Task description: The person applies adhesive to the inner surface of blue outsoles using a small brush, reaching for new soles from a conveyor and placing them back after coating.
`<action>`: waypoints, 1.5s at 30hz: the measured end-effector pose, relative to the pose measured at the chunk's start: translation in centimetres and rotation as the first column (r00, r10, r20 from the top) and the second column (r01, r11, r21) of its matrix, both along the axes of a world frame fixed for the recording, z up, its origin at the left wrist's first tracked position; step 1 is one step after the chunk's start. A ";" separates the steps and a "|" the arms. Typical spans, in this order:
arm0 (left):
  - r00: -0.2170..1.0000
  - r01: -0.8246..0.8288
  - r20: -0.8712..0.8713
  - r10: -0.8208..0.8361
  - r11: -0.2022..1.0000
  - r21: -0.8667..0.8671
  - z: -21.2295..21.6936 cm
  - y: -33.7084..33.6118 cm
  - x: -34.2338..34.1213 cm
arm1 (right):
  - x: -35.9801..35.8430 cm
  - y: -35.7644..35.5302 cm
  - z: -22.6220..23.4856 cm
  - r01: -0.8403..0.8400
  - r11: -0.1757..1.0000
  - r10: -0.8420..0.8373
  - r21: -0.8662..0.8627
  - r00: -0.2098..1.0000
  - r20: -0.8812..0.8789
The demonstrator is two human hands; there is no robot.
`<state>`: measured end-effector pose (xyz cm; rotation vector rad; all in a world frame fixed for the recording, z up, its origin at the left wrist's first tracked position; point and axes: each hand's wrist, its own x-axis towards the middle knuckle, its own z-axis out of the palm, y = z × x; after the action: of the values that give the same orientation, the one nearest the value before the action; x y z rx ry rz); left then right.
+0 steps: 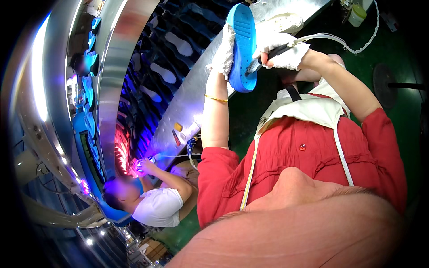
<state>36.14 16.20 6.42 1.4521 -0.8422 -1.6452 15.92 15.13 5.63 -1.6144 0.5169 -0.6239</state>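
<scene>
My left hand point(222, 54), in a white glove, grips a bright blue shoe sole point(243, 33) along its left edge. The sole stands lengthwise, its ridged, dotted face showing. My right hand point(282, 52), also gloved in white with some fingertips bare, closes round the dark handle of a brush point(254, 67). Its tip meets the lower, near end of the sole. A white hose point(328, 36) runs from behind that hand toward the right. Just beyond my right hand, a cream shoe point(286, 22) rests on the metal bench point(181, 96).
Left of the bench, a dark conveyor carries several white insoles point(178, 43) and dark pieces. A co-worker in a white shirt point(158, 207) sits at the lower left, hands under purple light. A green-and-white tub point(357, 15) and a round black base point(385, 85) stand to the right.
</scene>
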 end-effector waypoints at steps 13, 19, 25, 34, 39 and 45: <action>0.999 0.022 0.050 -0.021 1.000 -0.012 0.1 0.0 1.2 | -0.7 -2.2 0.7 -0.057 0.994 0.048 -0.091 0.994 -0.096; 0.778 -0.377 -0.621 0.098 0.863 -0.336 3.0 2.1 2.0 | -1.8 -2.9 1.1 0.071 0.993 -0.073 0.095 0.997 0.021; 0.580 -0.227 -0.786 0.215 0.969 0.097 -4.7 5.3 4.5 | -1.2 -1.1 -0.4 0.143 0.968 -0.177 0.206 0.972 0.156; 0.344 -0.238 -0.921 0.184 0.966 0.104 -5.1 7.0 -4.1 | -0.8 -0.4 -2.2 0.331 0.923 -0.370 0.197 0.905 0.208; 0.420 -0.273 -0.889 0.183 0.960 0.069 -5.5 6.8 -4.6 | 0.7 -0.9 -1.6 0.355 0.933 -0.353 -0.066 0.935 0.032; 0.485 -0.301 -0.857 0.175 0.953 0.025 -5.1 6.5 -4.8 | -0.4 1.4 -1.4 0.352 0.863 -0.265 -0.362 0.926 0.268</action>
<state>31.37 22.65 1.28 0.4495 -0.1344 -1.7452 15.53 16.54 4.24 -1.8381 0.5182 -1.1977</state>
